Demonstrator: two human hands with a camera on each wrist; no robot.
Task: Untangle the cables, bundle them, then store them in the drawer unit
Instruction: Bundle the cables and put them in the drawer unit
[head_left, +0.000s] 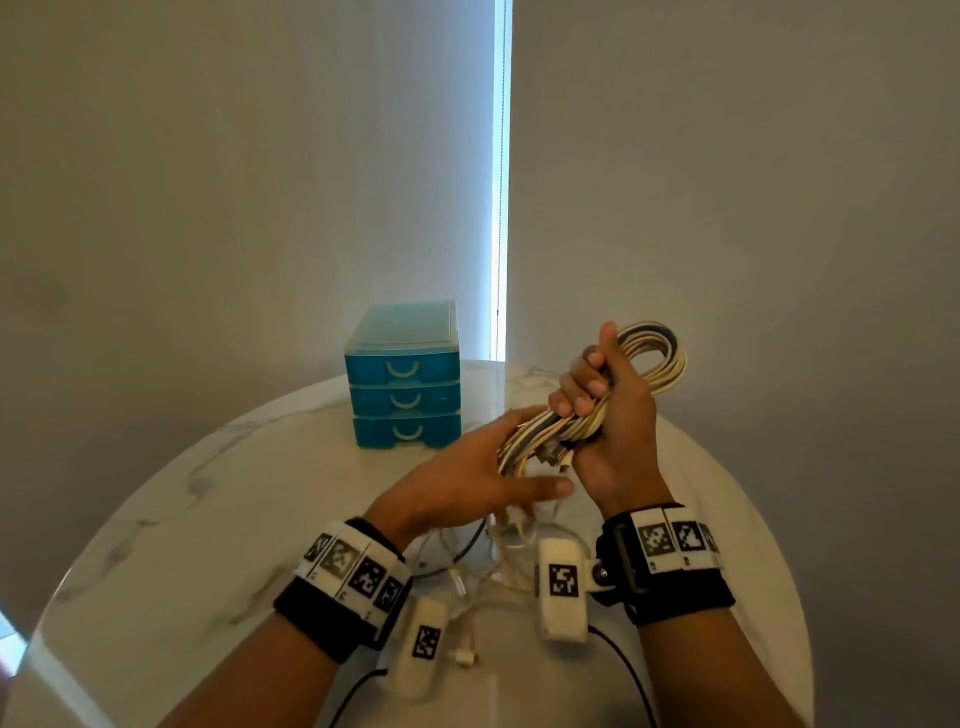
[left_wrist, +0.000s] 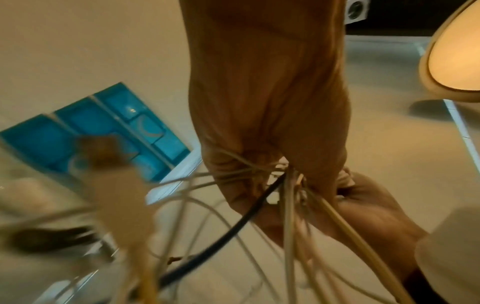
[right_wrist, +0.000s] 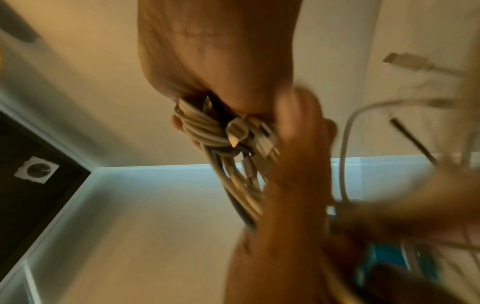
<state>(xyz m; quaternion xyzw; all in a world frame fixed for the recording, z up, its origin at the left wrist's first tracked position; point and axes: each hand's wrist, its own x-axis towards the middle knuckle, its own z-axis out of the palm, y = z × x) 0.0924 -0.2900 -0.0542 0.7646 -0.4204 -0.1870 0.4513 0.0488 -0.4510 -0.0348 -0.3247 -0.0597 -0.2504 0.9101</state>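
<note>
While the right hand (head_left: 605, 415) grips the cables (head_left: 652, 358), the left hand (head_left: 467, 478) lies slack; wristband (head_left: 353, 566) markers unreadable.

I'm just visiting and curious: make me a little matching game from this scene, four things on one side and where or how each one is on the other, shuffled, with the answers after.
Things:
1. drawer unit
2. cable bundle
3. left hand
4. loose cables

States:
A. gripped in the right hand, raised above the table
B. lying on the marble top between the wrists
C. standing at the far side of the table, all three drawers closed
D. fingers spread, reaching to the hanging cable ends

Pairs: 1-C, 2-A, 3-D, 4-B
</note>
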